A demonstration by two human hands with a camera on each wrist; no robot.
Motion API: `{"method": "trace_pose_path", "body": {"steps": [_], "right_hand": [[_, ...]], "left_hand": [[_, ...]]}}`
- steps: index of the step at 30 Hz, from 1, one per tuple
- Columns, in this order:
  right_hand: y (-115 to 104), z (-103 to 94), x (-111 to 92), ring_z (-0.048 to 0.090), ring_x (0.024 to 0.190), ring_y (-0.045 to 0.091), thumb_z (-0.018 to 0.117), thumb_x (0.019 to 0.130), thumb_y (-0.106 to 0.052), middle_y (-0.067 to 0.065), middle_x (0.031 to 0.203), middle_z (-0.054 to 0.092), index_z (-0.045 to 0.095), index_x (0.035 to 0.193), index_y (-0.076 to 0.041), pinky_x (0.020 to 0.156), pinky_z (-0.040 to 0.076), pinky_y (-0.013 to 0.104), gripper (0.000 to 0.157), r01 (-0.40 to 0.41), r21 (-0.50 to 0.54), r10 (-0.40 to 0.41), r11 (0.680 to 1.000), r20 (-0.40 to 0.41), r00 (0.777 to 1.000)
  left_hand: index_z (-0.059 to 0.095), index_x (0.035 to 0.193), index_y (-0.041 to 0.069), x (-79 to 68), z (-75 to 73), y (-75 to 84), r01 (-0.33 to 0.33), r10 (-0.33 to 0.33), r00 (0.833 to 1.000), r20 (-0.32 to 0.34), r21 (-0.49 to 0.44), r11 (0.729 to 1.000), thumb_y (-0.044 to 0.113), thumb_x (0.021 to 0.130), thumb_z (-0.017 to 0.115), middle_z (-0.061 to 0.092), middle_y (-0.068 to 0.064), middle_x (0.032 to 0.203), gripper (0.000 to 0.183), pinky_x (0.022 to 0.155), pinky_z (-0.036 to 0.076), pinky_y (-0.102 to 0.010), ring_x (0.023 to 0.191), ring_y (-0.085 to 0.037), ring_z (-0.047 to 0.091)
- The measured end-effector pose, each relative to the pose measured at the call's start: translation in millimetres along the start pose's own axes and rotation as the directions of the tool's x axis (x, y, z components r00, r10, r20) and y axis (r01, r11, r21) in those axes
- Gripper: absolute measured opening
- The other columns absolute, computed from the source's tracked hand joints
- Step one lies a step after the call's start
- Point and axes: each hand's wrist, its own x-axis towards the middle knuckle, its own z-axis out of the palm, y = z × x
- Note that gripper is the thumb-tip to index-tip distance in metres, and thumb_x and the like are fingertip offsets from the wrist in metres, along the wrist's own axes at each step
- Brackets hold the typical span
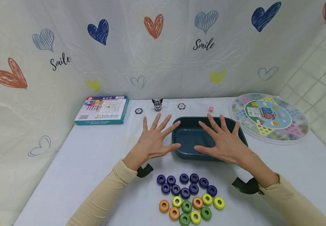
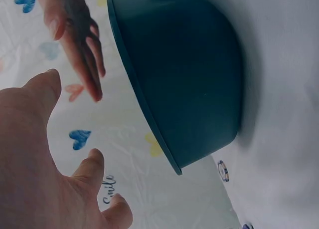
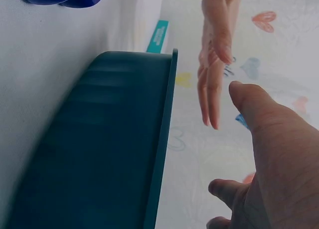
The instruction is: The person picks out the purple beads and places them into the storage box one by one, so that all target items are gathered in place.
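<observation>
My left hand (image 1: 154,142) is held up at the left end of a dark teal plastic bin (image 1: 199,156), palm down with fingers spread wide. Over the bin's right half hovers my right hand (image 1: 227,142), its fingers likewise splayed and straight. Neither hand holds anything. In both wrist views the hands sit higher than the bin's rim, apart from it. On the near side of the bin lie several dark purple rings (image 1: 185,197). Closer still, yellow rings (image 1: 219,207), green rings (image 1: 206,217) and orange rings (image 1: 160,206) lie mixed together.
A flat teal-edged box (image 1: 102,113) lies at the back left, a round clear-lidded game case (image 1: 298,125) at the back right. Between them stand a small dark figurine (image 1: 157,106), two poker chips (image 1: 138,111) and a tiny pink figure (image 1: 210,109). A heart-printed sheet hangs behind.
</observation>
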Motion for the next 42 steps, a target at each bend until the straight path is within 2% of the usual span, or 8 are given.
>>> {"method": "trace_pose_path", "body": {"steps": [9, 14, 20, 24, 28, 34, 38, 42], "right_hand": [[-0.1, -1.3, -4.7, 0.005, 0.132, 0.043, 0.044, 0.077, -0.071, 0.01, 0.15, 0.004, 0.022, 0.144, -0.021, 0.09, -0.003, 0.071, 0.087, -0.001, 0.009, 0.001, 1.0, 0.017, 1.0], [-2.0, 2.1, -22.2, 0.046, 0.115, 0.037, 0.058, 0.082, -0.051, 0.017, 0.136, 0.039, 0.046, 0.131, -0.009, 0.09, 0.036, 0.054, 0.066, -0.007, 0.075, 0.012, 0.997, -0.068, 0.998], [-6.6, 14.3, -58.6, 0.055, 0.084, 0.014, 0.073, 0.075, -0.029, -0.004, 0.09, 0.058, 0.065, 0.088, -0.015, 0.069, 0.048, 0.035, 0.021, 0.053, 0.146, -0.027, 0.988, -0.174, 0.984], [-8.1, 22.4, -75.9, 0.046, 0.086, 0.016, 0.078, 0.067, -0.022, -0.003, 0.089, 0.053, 0.062, 0.078, -0.017, 0.069, 0.044, 0.037, 0.02, 0.079, 0.141, -0.035, 0.987, -0.293, 0.955], [-9.5, 28.1, -79.8, 0.046, 0.089, 0.016, 0.078, 0.065, -0.014, -0.001, 0.093, 0.053, 0.062, 0.081, -0.015, 0.07, 0.044, 0.035, 0.023, 0.1, 0.127, -0.044, 0.987, -0.384, 0.922], [-26.1, 36.8, -87.8, 0.044, 0.072, 0.002, 0.073, 0.073, -0.029, -0.015, 0.077, 0.048, 0.061, 0.083, -0.023, 0.061, 0.044, 0.022, 0.017, 0.072, 0.173, -0.059, 0.982, -0.074, 0.995], [-27.9, 38.7, -91.6, 0.041, 0.067, 0.0, 0.067, 0.076, -0.045, -0.018, 0.07, 0.044, 0.061, 0.084, -0.026, 0.058, 0.041, 0.022, 0.021, -0.021, 0.204, -0.014, 0.979, 0.169, 0.985], [-22.3, 40.3, -91.0, 0.041, 0.063, 0.0, 0.066, 0.075, -0.049, -0.02, 0.066, 0.043, 0.062, 0.084, -0.027, 0.056, 0.039, 0.022, 0.024, -0.028, 0.216, -0.02, 0.976, 0.217, 0.976]], "left_hand": [[0.003, 0.142, 0.043, -1.9, 0.4, 4.4, -0.01, 0.01, 1.0, -0.004, -0.01, 1.0, 0.077, 0.078, 0.015, 0.003, 0.004, 0.15, 0.073, 0.097, -0.002, -0.065, 0.136, -0.027, -0.004], [0.006, 0.144, 0.037, 1.1, 8.5, 0.7, -0.025, 0.03, 0.999, 0.018, -0.217, 0.976, 0.07, 0.084, 0.019, 0.002, 0.0, 0.151, 0.07, 0.103, 0.005, -0.056, 0.136, -0.025, 0.004], [0.012, 0.145, 0.029, 15.8, 34.8, -19.8, 0.069, 0.007, 0.993, 0.121, -0.61, 0.79, 0.065, 0.086, 0.035, 0.019, -0.002, 0.148, 0.073, 0.102, 0.027, -0.043, 0.13, -0.02, 0.029], [0.013, 0.145, 0.024, 24.9, 52.5, -32.6, 0.152, -0.004, 0.98, 0.201, -0.729, 0.668, 0.064, 0.085, 0.039, 0.024, 0.0, 0.146, 0.077, 0.101, 0.03, -0.04, 0.128, -0.016, 0.032], [0.011, 0.145, 0.024, 31.8, 62.6, -38.5, 0.16, 0.025, 0.976, 0.218, -0.787, 0.595, 0.061, 0.085, 0.042, 0.021, 0.001, 0.148, 0.077, 0.103, 0.025, -0.037, 0.13, -0.014, 0.027], [0.002, 0.142, 0.041, 37.2, 75.7, -44.6, 0.066, 0.187, 0.968, 0.168, -0.889, 0.453, 0.055, 0.084, 0.052, 0.015, 0.004, 0.148, 0.078, 0.105, 0.021, -0.042, 0.133, -0.011, 0.018], [0.002, 0.145, 0.034, 38.4, 78.4, -41.8, 0.006, 0.286, 0.953, 0.097, -0.953, 0.304, 0.052, 0.08, 0.061, 0.014, 0.0, 0.149, 0.089, 0.105, 0.015, -0.047, 0.134, -0.015, 0.017], [0.002, 0.146, 0.022, 35.1, 69.0, -36.5, -0.023, 0.332, 0.941, 0.056, -0.973, 0.23, 0.045, 0.075, 0.069, 0.012, -0.008, 0.15, 0.101, 0.105, 0.013, -0.048, 0.135, -0.022, 0.017]]}}
